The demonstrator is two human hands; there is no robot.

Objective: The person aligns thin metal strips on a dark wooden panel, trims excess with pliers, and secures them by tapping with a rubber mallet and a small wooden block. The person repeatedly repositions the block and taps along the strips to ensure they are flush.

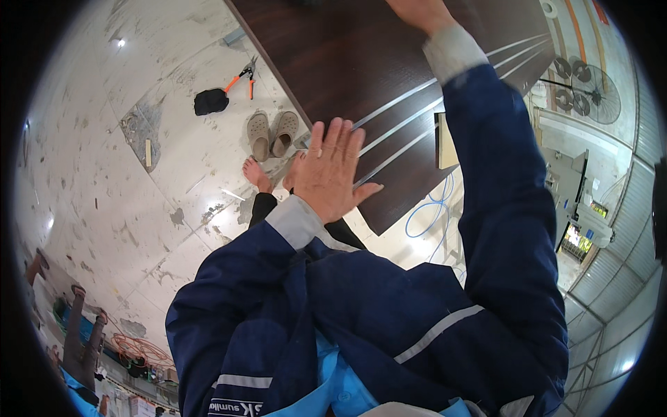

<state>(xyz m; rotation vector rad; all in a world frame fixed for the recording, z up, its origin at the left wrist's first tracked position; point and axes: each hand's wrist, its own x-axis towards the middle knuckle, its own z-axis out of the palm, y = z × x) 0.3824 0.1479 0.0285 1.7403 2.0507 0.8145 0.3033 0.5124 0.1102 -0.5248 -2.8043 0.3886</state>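
Note:
A large dark brown wood-grain panel (333,55) reaches away in front of me. Three thin silvery strips run across it side by side; the middle strip (399,125) passes just beyond my left fingertips. My left hand (330,167) is open, its fingers stretched out over the panel's near left edge, holding nothing. Whether its palm presses on the panel I cannot tell. Farther up, my right hand (422,14) is over the panel at the top of the picture, where its fingers are cut off. Beside my right sleeve a pale block (447,142) sits at the panel's right side.
On the stained tile floor are beige clogs (258,135), orange-handled snips (246,71) and a black pouch (210,102). A looped blue hose (432,217) lies below the panel. A large fan (590,94) stands right; another person (75,340) is at lower left.

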